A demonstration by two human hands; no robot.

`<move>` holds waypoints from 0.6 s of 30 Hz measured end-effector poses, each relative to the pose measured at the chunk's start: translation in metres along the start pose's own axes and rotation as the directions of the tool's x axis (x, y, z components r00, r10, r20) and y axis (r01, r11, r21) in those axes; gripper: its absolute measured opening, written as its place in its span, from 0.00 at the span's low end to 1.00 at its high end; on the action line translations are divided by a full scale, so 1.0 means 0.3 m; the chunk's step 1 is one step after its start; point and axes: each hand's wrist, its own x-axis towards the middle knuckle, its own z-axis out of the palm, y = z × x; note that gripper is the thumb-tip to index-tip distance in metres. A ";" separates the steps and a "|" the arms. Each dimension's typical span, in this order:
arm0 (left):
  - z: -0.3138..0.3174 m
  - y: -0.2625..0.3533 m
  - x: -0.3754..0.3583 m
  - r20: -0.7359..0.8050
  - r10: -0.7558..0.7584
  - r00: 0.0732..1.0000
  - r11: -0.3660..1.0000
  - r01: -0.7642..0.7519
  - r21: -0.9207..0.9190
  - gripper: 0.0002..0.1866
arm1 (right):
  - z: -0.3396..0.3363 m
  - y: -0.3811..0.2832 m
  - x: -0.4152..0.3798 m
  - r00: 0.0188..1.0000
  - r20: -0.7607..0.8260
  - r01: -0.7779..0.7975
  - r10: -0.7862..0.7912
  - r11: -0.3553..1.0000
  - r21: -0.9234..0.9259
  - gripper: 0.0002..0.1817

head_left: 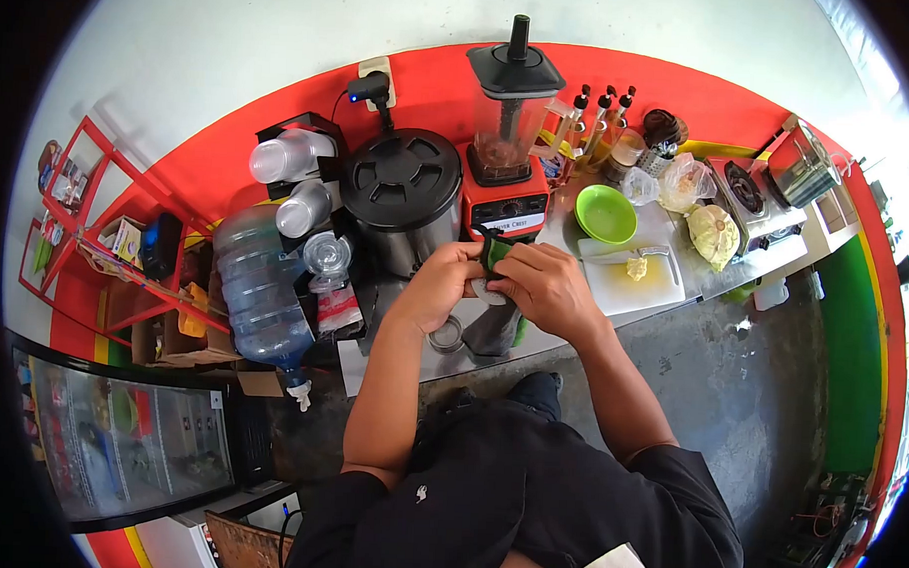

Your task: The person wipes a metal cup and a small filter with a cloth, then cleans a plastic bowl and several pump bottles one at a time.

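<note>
My left hand and my right hand meet over the near edge of the counter, fingers closed. Between them they pinch a dark grey and green cloth, its lower part hanging toward the counter edge. A small pale round piece shows between the hands, against the cloth; its kind I cannot tell. Just below my left hand lies a round metal ring. Right of my right hand, a white cutting board carries a knife and a yellowish lump.
Behind my hands stands a red blender with a black lid. A steel pot is left of it, near a large water bottle. To the right are a green bowl, a cabbage and a stove.
</note>
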 end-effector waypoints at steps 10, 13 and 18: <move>-0.048 -0.071 -0.005 -0.183 0.033 0.983 0.998 -0.043 -0.050 0.20 | 0.088 0.050 -0.042 0.943 -0.171 -0.245 0.287 0.942 0.229 0.09; -0.068 -0.081 -0.044 -0.297 0.027 0.955 0.998 -0.043 -0.049 0.20 | 0.088 0.103 -0.076 0.897 -0.199 -0.339 0.396 0.902 0.265 0.08; -0.217 -0.319 -0.074 -0.481 -0.022 0.876 0.995 0.067 0.076 0.18 | 0.169 0.196 -0.195 0.755 -0.016 -0.564 0.656 0.661 0.494 0.09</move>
